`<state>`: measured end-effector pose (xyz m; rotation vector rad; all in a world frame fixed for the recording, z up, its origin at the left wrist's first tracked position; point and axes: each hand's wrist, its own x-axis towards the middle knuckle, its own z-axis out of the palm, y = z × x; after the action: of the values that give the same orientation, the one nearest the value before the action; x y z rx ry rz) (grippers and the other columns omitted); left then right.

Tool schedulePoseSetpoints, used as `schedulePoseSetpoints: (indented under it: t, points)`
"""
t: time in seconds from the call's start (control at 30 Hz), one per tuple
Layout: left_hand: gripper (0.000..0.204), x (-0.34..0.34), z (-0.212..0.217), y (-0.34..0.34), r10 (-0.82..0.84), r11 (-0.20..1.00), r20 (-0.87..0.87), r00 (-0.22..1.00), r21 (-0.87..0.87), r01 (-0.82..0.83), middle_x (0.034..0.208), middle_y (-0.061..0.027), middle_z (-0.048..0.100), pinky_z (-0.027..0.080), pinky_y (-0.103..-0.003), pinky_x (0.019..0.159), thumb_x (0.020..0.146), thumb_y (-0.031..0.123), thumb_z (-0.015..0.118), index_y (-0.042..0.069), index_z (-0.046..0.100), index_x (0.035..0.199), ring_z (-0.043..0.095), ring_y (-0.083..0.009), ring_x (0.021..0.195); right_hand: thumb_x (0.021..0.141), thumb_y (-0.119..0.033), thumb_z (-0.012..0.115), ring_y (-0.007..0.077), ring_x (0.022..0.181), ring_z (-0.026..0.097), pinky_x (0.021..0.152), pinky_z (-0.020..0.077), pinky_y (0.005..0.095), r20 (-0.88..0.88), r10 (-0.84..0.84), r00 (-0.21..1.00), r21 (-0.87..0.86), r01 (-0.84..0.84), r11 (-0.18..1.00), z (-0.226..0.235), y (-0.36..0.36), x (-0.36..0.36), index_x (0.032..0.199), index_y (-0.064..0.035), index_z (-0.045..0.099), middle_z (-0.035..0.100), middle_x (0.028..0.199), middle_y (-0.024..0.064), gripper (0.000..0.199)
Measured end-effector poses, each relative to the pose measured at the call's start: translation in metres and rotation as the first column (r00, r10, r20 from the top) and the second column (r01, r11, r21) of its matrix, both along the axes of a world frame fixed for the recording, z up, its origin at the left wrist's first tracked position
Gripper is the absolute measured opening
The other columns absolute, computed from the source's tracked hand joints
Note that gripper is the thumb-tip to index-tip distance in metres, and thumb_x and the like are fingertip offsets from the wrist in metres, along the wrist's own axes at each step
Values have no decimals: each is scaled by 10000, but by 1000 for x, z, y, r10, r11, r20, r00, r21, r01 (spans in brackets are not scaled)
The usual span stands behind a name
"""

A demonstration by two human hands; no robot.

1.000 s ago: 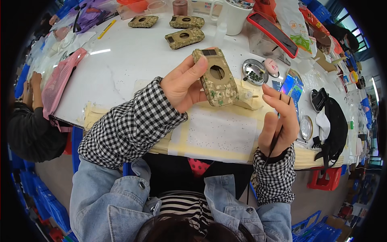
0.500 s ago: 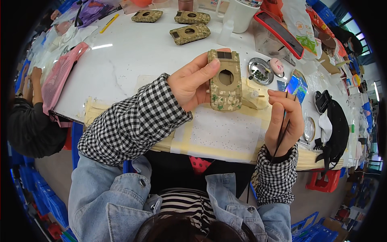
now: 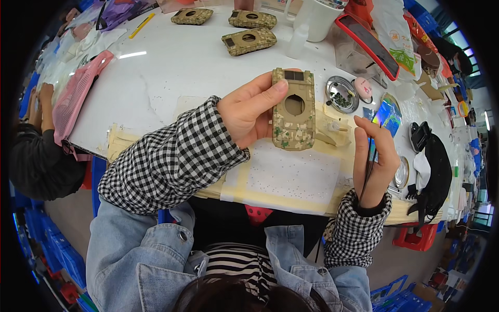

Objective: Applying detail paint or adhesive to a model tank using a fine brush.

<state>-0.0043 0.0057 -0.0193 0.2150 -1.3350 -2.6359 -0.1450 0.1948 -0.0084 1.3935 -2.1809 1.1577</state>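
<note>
My left hand is closed around the side of a camouflage toy tank hull, thumb on top. The hull has a round hole in its middle and a dark panel at its far end. To its right, my right hand holds black tweezers, their tips pointing away from me and apart from the hull. Below the hull lies a white sheet dotted with tiny specks. A round metal dish with small dark green pieces sits beyond my right hand.
Several more camouflage hulls rest at the far side. Behind the dish are a red-cased phone and a white mug. A shiny blue holographic sheet and a black bag lie right. Another person's arm is beside a pink mesh pouch.
My right hand has moved slightly right and away from the hull, its index finger now straighter. The tweezers stay in it. My left hand keeps its hold on the hull, nearly still.
</note>
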Motion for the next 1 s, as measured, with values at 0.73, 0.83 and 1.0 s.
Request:
schedulePoseSetpoints:
  t: [0.73,0.83,1.0]
  points:
    - [523,-2,-3,-7,32,984,92,995,174,-47,1207,-187,517,508,-405,892,978,422,270,19,373,1296,549,-290,1102,702,16,717,246,725,602,660,459,300,-38,55,998,19,-54,998,-4,-4,-1,882,-24,658,641,808,133,193]
    - [559,0,5,-6,75,982,142,987,163,-98,1189,-179,530,513,-381,886,965,465,277,14,400,1272,566,-271,1076,703,16,716,245,731,601,661,458,298,-40,58,998,23,-57,998,-5,-3,-2,883,-25,658,641,809,132,193]
    - [541,0,-7,-7,203,978,97,974,22,-206,1070,-88,574,523,-376,863,902,466,500,19,449,1203,598,-198,977,702,19,714,245,734,601,663,458,296,-43,73,996,15,-72,997,-4,-4,-2,875,-22,655,638,806,129,188]
